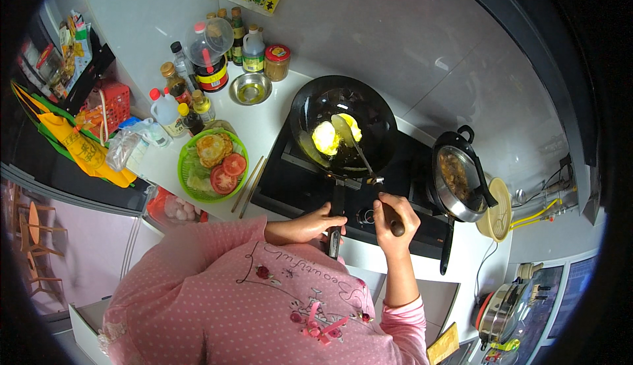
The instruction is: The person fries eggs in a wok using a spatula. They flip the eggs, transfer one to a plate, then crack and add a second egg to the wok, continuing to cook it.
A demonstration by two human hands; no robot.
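My left hand (307,225) is closed around the long handle (337,211) of a black wok (301,100) on the stove. In my right hand (399,221) is the wooden grip of a metal spatula (362,156), which reaches down into the wok. Its blade rests over or against the egg at the right; how far it lies under the egg is hidden. A second piece of egg (325,138), pale yellow and white, lies just left of the blade. Oil glistens on the wok's bottom around them.
Left of the black gas stove (277,179) lie chopsticks (248,187) and a green basket (184,182) with fried egg, tomato slices and lettuce. Behind stand a steel bowl (250,88) and several sauce bottles (175,85). A second pan (457,177) holding food stands at the right.
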